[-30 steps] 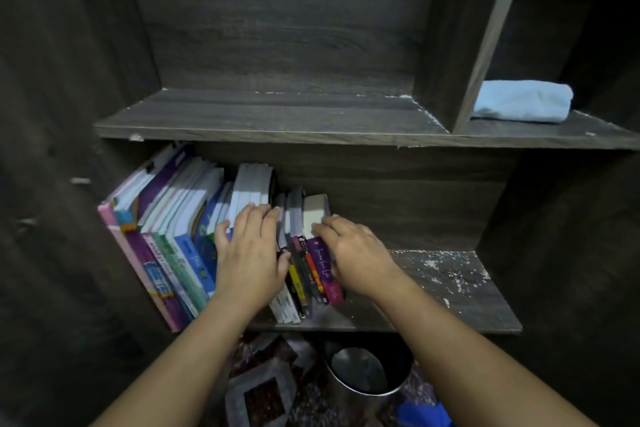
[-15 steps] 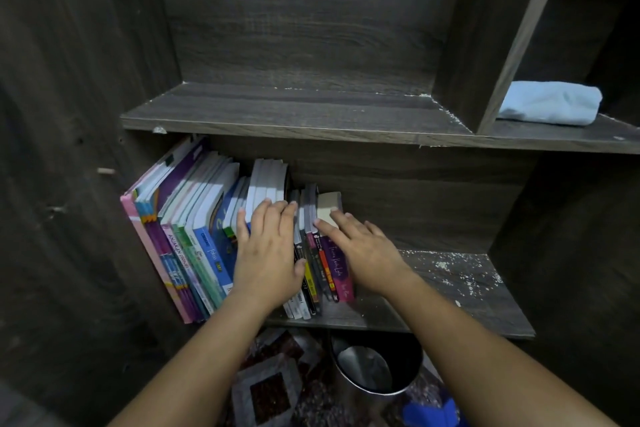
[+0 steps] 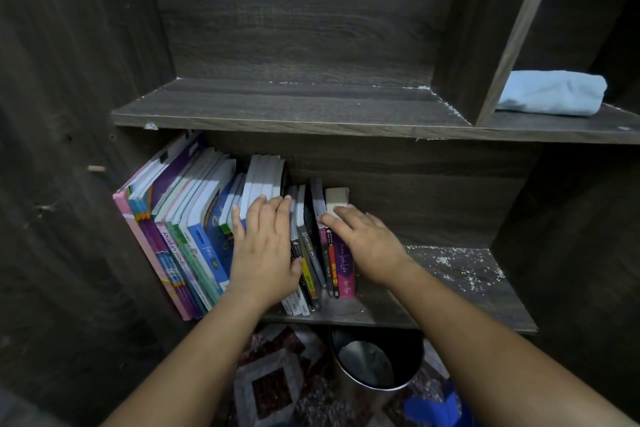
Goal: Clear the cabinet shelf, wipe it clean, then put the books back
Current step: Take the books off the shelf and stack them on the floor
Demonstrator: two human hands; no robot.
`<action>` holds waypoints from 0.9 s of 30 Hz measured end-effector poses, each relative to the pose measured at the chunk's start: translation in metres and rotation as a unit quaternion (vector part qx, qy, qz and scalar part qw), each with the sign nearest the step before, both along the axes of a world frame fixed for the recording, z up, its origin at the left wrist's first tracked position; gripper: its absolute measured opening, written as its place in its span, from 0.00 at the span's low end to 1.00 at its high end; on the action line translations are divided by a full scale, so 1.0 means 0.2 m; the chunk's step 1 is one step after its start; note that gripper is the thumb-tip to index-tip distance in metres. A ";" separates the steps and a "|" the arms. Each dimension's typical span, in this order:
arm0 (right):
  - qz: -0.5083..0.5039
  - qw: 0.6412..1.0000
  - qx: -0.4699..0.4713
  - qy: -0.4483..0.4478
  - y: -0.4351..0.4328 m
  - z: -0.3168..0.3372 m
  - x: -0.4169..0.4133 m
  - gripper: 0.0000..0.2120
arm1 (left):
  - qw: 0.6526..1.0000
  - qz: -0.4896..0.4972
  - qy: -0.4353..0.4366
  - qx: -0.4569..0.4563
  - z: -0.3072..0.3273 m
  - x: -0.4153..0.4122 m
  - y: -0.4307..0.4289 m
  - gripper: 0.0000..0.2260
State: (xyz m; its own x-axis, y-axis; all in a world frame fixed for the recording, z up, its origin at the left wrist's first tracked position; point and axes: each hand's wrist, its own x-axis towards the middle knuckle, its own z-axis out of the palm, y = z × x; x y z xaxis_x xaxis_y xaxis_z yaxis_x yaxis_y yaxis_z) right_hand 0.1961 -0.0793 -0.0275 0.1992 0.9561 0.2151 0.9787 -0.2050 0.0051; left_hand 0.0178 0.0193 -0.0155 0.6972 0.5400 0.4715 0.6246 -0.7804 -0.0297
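A row of books leans to the left on the lower shelf of a dark wooden cabinet. My left hand lies flat with straight fingers on the spines near the middle of the row. My right hand rests with straight fingers on the purple book at the row's right end, fingertips on its top edge. A folded light blue cloth lies on the upper shelf in the right compartment.
The right half of the lower shelf is bare wood speckled with white crumbs. The upper shelf holds nothing in its middle part. Below stand a dark metal bin, a patterned rug and a blue object.
Both hands stay on the books; my left fingers have slid slightly up the spines. The camera has shifted, so the shelf sits a little further right in view.
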 end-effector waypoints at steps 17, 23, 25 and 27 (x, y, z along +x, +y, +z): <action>0.071 0.952 0.016 -0.298 0.03 -0.01 0.11 0.24 | 0.999 0.029 0.003 -0.012 0.01 0.03 -0.02 0.47; 0.028 0.889 -0.027 -0.456 0.01 -0.08 0.08 0.24 | 0.999 0.029 0.016 -0.019 0.02 0.02 -0.02 0.48; 0.013 0.862 -0.050 -0.505 0.00 -0.09 0.06 0.27 | 0.999 0.030 0.020 -0.017 0.02 0.02 -0.02 0.48; 0.021 0.849 -0.074 -0.523 -0.01 -0.10 0.06 0.28 | 0.999 0.029 0.019 -0.013 0.01 0.03 -0.02 0.48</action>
